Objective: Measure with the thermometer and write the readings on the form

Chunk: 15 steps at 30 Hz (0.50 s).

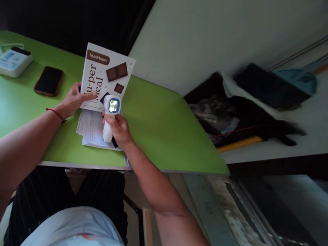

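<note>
My right hand (119, 129) grips a white handheld scanner-like device (110, 113) whose small blue-framed screen is lit, pointing it at a white and brown "NutriMotion" box (107, 76). My left hand (76, 98) rests flat on the box's near left edge and holds it tilted up on the green table (158, 127). A red string circles my left wrist. Printed paper sheets (90, 129) lie under the box and the device.
A dark phone (48, 81) lies left of the box. A white power strip with a cable (11, 61) sits at the table's far left. Right of the table, dark bags and clutter (244, 106) lie on the floor. A chair back (147, 233) is beneath my right arm.
</note>
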{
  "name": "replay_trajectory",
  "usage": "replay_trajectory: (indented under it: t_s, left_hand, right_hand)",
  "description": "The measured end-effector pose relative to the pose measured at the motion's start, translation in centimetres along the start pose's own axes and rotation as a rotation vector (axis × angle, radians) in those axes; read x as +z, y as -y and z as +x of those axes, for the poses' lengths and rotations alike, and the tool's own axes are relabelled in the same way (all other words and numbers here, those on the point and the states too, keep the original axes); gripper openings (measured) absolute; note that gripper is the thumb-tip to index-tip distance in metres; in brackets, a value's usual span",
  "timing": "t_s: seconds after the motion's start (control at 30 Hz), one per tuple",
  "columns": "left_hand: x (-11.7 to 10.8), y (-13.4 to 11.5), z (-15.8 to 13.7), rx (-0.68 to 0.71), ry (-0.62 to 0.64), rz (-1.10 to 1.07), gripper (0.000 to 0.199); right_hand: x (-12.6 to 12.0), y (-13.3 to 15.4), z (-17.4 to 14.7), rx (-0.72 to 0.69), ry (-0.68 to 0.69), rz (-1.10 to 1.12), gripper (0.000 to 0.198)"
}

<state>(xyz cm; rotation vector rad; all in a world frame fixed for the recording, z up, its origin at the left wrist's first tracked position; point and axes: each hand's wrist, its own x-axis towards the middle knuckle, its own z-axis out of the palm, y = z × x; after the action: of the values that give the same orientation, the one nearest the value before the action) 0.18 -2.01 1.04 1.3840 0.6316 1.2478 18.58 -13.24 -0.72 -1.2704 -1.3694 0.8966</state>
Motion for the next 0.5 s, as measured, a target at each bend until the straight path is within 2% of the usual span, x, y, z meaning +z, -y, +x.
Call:
replay_trajectory:
  t_s: [0.23, 0.5]
  left_hand:
    - [0.6, -1.1, -0.4, -0.047, 0.063, 0.0, 0.048]
    - [1.0, -1.2, -0.5, -0.06, 0.039, -0.038, 0.053]
  right_hand:
    - [0.0, 0.3, -0.3, -0.026, -0.028, 0.004, 0.05]
    - [-0.3, 1.0, -0.5, -0.012, -0.033, 0.034, 0.047]
